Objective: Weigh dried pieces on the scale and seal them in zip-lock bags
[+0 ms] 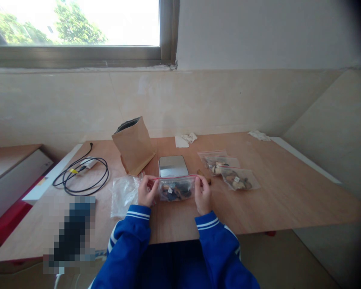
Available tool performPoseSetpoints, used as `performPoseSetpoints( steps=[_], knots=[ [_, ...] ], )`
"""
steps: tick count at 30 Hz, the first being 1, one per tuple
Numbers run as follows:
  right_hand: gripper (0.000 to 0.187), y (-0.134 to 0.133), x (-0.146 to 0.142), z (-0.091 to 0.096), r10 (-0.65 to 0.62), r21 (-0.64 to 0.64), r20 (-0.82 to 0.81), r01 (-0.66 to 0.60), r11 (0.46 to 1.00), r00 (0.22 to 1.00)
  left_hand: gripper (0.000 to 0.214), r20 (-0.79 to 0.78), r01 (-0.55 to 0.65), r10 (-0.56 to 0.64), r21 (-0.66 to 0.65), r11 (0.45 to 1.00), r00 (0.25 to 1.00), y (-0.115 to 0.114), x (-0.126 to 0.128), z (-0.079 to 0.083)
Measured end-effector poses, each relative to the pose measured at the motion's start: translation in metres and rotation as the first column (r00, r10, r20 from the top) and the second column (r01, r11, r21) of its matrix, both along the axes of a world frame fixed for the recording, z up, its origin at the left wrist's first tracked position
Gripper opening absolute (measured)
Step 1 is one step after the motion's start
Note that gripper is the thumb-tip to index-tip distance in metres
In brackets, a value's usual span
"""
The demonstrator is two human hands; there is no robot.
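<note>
Between my two hands is a clear zip bag (176, 190) with a red seal strip along its top edge. Dark and brown dried pieces and a small white packet show inside it. My left hand (147, 192) pinches the upper left corner, and my right hand (202, 194) pinches the upper right corner. Just behind the bag lies a flat silver scale-like plate (173, 165). Empty-looking clear plastic bags (124, 196) lie beside my left hand. A brown piece (204, 176) rests partly hidden behind my right hand.
Several filled zip bags (239, 179) lie to the right. A brown paper bag (134, 145) stands open at the back. On the left are a coiled black cable (86, 176) and a blurred-out dark object (74, 230). Crumpled tissue (189, 138) lies near the wall.
</note>
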State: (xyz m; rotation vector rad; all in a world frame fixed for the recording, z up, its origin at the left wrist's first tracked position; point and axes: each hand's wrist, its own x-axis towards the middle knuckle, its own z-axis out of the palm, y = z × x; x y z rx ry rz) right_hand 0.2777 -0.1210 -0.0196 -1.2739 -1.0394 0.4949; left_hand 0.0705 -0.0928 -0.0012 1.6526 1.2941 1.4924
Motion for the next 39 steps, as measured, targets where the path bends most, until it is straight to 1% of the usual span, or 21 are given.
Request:
performPoseSetpoints(
  steps=[5,9,13,15,19,23,25,30,39],
  knots=[
    [0.031,0.002,-0.001,0.0,-0.035,0.038,0.035,0.034,0.999,0.999,0.022,-0.022,-0.003,0.004,0.014,1.0,1.0,0.0,0.0,0.002],
    [0.03,0.003,0.0,-0.001,-0.048,0.031,0.054,0.047,0.998,0.997,0.021,-0.027,-0.007,0.007,0.017,1.0,1.0,0.0,0.0,0.004],
    [0.031,0.001,0.0,0.001,-0.024,0.012,0.026,0.024,1.0,0.999,0.021,-0.015,-0.012,0.012,-0.015,1.0,1.0,0.0,0.0,0.002],
    [0.032,-0.001,-0.001,0.003,0.002,-0.003,-0.002,-0.002,1.0,1.0,0.022,0.016,0.013,-0.012,-0.047,0.999,1.0,0.0,0.0,0.0],
    [0.031,-0.004,-0.002,0.007,0.046,-0.017,-0.048,-0.047,0.999,0.998,0.024,0.108,0.115,-0.105,-0.086,0.99,0.989,0.001,0.0,-0.001],
    [0.027,-0.004,-0.004,0.008,0.072,0.013,-0.043,-0.071,0.997,0.996,0.026,0.108,0.169,-0.156,-0.125,0.978,0.982,0.001,0.001,0.003],
    [0.026,-0.003,-0.004,0.008,0.073,0.021,-0.049,-0.072,0.997,0.996,0.027,0.093,0.161,-0.15,-0.128,0.979,0.984,0.0,0.001,0.004],
    [0.025,-0.002,-0.004,0.008,0.078,0.029,-0.07,-0.076,0.997,0.995,0.025,0.078,0.115,-0.111,-0.045,0.992,0.991,0.001,-0.001,0.003],
    [0.023,-0.003,-0.005,0.01,0.062,0.041,-0.049,-0.06,0.997,0.997,0.019,0.087,0.11,-0.106,-0.038,0.993,0.991,0.004,-0.003,-0.003]
  ],
)
